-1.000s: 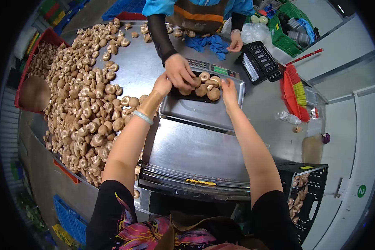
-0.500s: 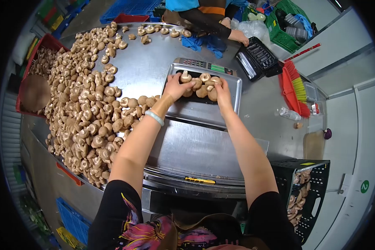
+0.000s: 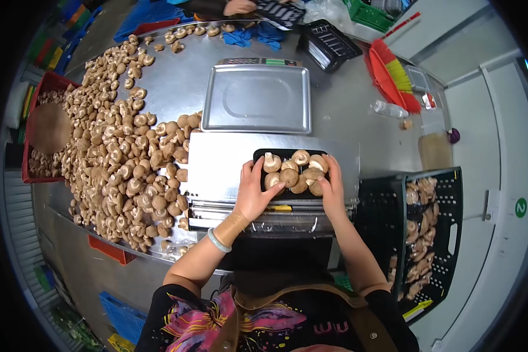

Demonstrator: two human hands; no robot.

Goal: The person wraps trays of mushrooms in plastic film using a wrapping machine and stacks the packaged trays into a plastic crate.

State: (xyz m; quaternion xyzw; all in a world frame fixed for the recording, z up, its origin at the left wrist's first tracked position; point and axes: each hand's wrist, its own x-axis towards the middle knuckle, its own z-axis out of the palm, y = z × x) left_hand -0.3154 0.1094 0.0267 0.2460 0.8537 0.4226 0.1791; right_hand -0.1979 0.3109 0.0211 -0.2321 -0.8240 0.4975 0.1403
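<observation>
Both my hands grip a black tray filled with brown shiitake mushrooms. My left hand wraps the tray's left end, thumb over the mushrooms. On the right end, my right hand holds the rim, with its thumb touching a mushroom. The tray is over the front part of a flat metal plate, beside a roll of clear film along its near edge. Behind the plate stands a scale with a bare steel pan. The tray's underside is hidden.
A large heap of loose mushrooms covers the table's left. A dark crate with packed mushrooms stands at right. Black trays, a red dustpan and a bottle lie at the back. A co-worker's hand is at the top.
My hands have brought the mushroom tray off the scale and toward me, over the metal plate. The co-worker's hand has moved left with a black tray. The view has shifted.
</observation>
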